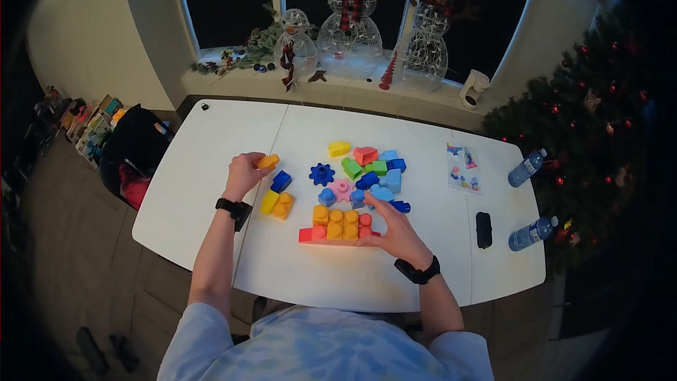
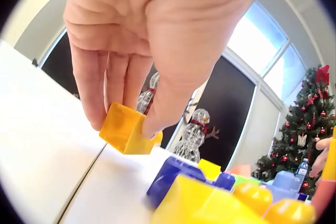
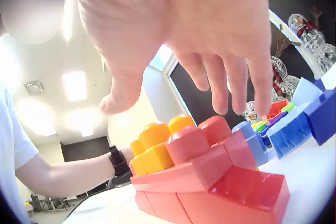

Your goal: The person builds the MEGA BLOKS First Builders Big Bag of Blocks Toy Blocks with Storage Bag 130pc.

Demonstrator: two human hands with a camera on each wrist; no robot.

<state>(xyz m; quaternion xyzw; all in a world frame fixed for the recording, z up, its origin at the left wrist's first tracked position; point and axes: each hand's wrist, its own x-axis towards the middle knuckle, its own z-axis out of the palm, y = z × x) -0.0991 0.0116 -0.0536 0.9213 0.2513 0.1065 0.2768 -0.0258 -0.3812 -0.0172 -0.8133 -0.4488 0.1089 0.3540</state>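
Between thumb and fingertips, my left hand pinches an orange block; in the left wrist view the block hangs tilted, its hollow side showing. Close by lie a dark blue block and a yellow block beside an orange one. My right hand is at the right end of a built row of red, pink and orange blocks. The right wrist view shows that hand with fingers spread above the stacked blocks, not curled round them.
Loose blue, green, red and yellow blocks, a dark blue gear and a pink gear lie beyond the built row. To the right are a picture sheet, a black case and two water bottles.
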